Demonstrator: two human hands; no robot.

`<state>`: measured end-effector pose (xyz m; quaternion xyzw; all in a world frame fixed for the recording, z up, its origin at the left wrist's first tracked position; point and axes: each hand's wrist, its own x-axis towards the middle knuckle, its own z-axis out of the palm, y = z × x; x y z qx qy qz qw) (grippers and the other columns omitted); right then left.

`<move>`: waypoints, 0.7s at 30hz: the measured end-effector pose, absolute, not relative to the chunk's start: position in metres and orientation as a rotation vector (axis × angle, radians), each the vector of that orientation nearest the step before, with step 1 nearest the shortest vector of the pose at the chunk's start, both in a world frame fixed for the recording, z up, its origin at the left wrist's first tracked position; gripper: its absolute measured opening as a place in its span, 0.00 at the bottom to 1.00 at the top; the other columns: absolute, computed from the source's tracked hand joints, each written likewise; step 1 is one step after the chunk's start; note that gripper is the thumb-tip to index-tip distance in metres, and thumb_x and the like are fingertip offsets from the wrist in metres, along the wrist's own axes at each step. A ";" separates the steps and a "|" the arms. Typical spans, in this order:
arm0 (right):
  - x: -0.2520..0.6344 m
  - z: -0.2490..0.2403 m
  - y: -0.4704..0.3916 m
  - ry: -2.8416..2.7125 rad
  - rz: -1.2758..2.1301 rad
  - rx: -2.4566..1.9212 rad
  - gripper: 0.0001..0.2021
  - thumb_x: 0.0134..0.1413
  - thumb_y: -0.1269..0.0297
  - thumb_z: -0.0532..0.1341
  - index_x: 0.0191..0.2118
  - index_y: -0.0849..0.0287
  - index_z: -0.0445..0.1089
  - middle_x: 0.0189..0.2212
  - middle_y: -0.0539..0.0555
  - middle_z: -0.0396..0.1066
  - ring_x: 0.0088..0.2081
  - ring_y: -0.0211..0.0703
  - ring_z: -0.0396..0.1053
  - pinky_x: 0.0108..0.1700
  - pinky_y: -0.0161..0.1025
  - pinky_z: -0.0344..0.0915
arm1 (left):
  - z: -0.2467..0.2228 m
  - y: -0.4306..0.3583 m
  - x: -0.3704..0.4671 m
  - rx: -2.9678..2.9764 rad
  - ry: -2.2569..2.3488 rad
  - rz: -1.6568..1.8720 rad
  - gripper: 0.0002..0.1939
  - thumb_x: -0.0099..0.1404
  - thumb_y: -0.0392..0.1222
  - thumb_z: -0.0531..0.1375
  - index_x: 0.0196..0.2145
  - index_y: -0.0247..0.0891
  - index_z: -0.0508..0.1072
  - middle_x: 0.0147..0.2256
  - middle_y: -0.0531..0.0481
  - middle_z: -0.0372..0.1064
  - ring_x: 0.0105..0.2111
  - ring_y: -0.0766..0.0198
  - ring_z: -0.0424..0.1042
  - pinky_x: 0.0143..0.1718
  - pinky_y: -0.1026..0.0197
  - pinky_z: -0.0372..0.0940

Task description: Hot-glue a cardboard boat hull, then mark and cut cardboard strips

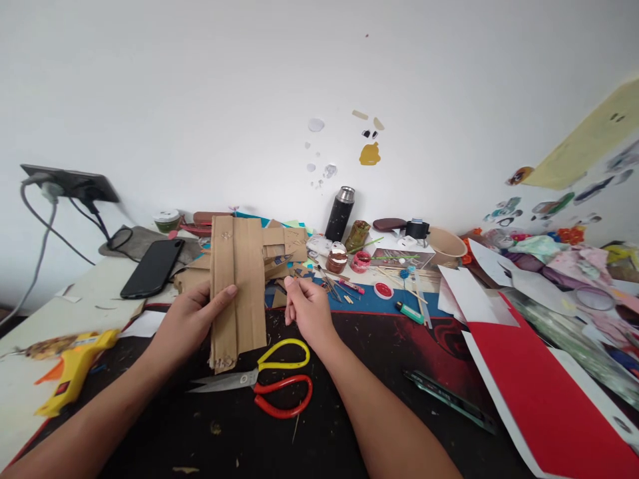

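Note:
My left hand (197, 313) grips a piece of brown corrugated cardboard (249, 286) by its left side, thumb across the front. The piece stands upright, with a narrower cardboard arm (284, 243) sticking out to the right near its top. Just right of the cardboard, apart from it, my right hand (308, 306) is closed with the fingers curled in; whatever it may hold is hidden. Below both hands lie scissors (249, 379) with one yellow and one red handle, their blades pointing left under the cardboard's lower edge.
A yellow glue gun (77, 372) and a black phone (152, 268) lie left. Paint jars (337, 258), a black flask (341, 213) and a green glue stick (410, 312) are behind. A utility knife (449, 399) and red sheet (549, 386) lie right. Cables hang from a wall socket (70, 184).

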<state>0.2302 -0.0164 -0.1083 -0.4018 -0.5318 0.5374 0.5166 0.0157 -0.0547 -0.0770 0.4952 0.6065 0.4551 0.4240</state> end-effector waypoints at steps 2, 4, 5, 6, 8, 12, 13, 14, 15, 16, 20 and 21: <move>0.230 -0.111 -0.015 -1.252 1.339 -0.966 0.30 0.63 0.33 0.67 0.24 0.53 0.65 0.13 0.44 0.62 0.14 0.35 0.62 0.20 0.33 0.55 | -0.078 -0.055 0.016 1.238 1.513 1.141 0.37 0.54 0.78 0.71 0.40 0.39 0.84 0.40 0.41 0.87 0.42 0.38 0.86 0.38 0.47 0.83; 0.230 -0.113 -0.013 -1.233 1.401 -0.956 0.28 0.61 0.34 0.68 0.27 0.55 0.69 0.16 0.45 0.67 0.15 0.35 0.64 0.20 0.32 0.54 | -0.079 -0.054 0.015 1.242 1.510 1.137 0.35 0.54 0.77 0.71 0.38 0.39 0.84 0.38 0.41 0.87 0.41 0.39 0.86 0.36 0.49 0.82; 0.230 -0.113 -0.013 -1.233 1.429 -0.948 0.27 0.60 0.35 0.69 0.29 0.56 0.72 0.19 0.46 0.70 0.16 0.35 0.66 0.20 0.32 0.54 | -0.080 -0.054 0.015 1.239 1.503 1.137 0.35 0.54 0.77 0.71 0.37 0.39 0.84 0.38 0.41 0.87 0.40 0.40 0.86 0.35 0.50 0.82; 0.230 -0.114 -0.012 -1.240 1.450 -0.942 0.25 0.60 0.37 0.70 0.31 0.57 0.74 0.21 0.47 0.72 0.17 0.35 0.67 0.20 0.32 0.54 | -0.080 -0.054 0.015 1.234 1.490 1.140 0.35 0.55 0.77 0.72 0.37 0.40 0.84 0.37 0.41 0.87 0.41 0.40 0.86 0.35 0.50 0.82; 0.230 -0.113 -0.012 -1.267 1.470 -0.938 0.22 0.59 0.40 0.70 0.36 0.58 0.78 0.25 0.48 0.75 0.19 0.35 0.70 0.20 0.32 0.54 | -0.082 -0.053 0.014 1.216 1.460 1.145 0.34 0.54 0.76 0.72 0.37 0.40 0.84 0.37 0.41 0.87 0.42 0.40 0.86 0.37 0.50 0.82; 0.232 -0.110 -0.014 -1.339 1.436 -0.956 0.20 0.62 0.43 0.69 0.37 0.58 0.79 0.19 0.45 0.70 0.19 0.36 0.68 0.22 0.32 0.54 | -0.082 -0.053 0.014 1.187 1.455 1.139 0.35 0.54 0.77 0.72 0.37 0.39 0.83 0.38 0.41 0.87 0.42 0.40 0.86 0.37 0.50 0.81; 0.233 -0.109 -0.015 -1.355 1.416 -0.962 0.20 0.62 0.43 0.69 0.36 0.58 0.79 0.16 0.44 0.67 0.18 0.37 0.67 0.22 0.33 0.54 | -0.082 -0.053 0.014 1.181 1.459 1.137 0.35 0.54 0.77 0.73 0.38 0.39 0.83 0.39 0.40 0.87 0.42 0.41 0.86 0.38 0.50 0.81; 0.233 -0.108 -0.015 -1.368 1.397 -0.967 0.20 0.62 0.43 0.69 0.35 0.57 0.78 0.14 0.42 0.64 0.17 0.37 0.65 0.22 0.33 0.54 | -0.081 -0.054 0.014 1.176 1.461 1.136 0.36 0.54 0.77 0.73 0.38 0.39 0.83 0.40 0.40 0.87 0.42 0.41 0.86 0.38 0.50 0.81; 0.234 -0.107 -0.015 -1.379 1.380 -0.970 0.20 0.62 0.43 0.69 0.34 0.57 0.78 0.13 0.41 0.61 0.16 0.36 0.63 0.22 0.33 0.54 | -0.080 -0.054 0.014 1.173 1.462 1.135 0.36 0.53 0.77 0.73 0.39 0.39 0.83 0.41 0.40 0.87 0.43 0.41 0.86 0.39 0.51 0.81; 0.234 -0.106 -0.016 -1.386 1.367 -0.972 0.20 0.62 0.43 0.68 0.32 0.57 0.77 0.12 0.41 0.60 0.15 0.36 0.61 0.21 0.34 0.53 | -0.079 -0.054 0.014 1.170 1.461 1.134 0.37 0.53 0.77 0.73 0.40 0.39 0.83 0.41 0.40 0.87 0.44 0.41 0.86 0.40 0.51 0.81; 0.232 -0.106 -0.018 -1.397 1.339 -0.974 0.22 0.63 0.42 0.67 0.27 0.55 0.72 0.12 0.42 0.61 0.13 0.34 0.55 0.20 0.34 0.51 | -0.075 -0.056 0.017 1.159 1.463 1.126 0.38 0.51 0.78 0.74 0.41 0.39 0.83 0.41 0.41 0.87 0.45 0.40 0.85 0.40 0.50 0.80; 0.232 -0.106 -0.019 -1.390 1.332 -0.977 0.23 0.63 0.42 0.67 0.26 0.54 0.70 0.12 0.42 0.61 0.13 0.33 0.55 0.20 0.34 0.51 | -0.074 -0.056 0.017 1.158 1.466 1.127 0.38 0.51 0.78 0.74 0.41 0.39 0.83 0.40 0.41 0.87 0.44 0.40 0.85 0.40 0.49 0.80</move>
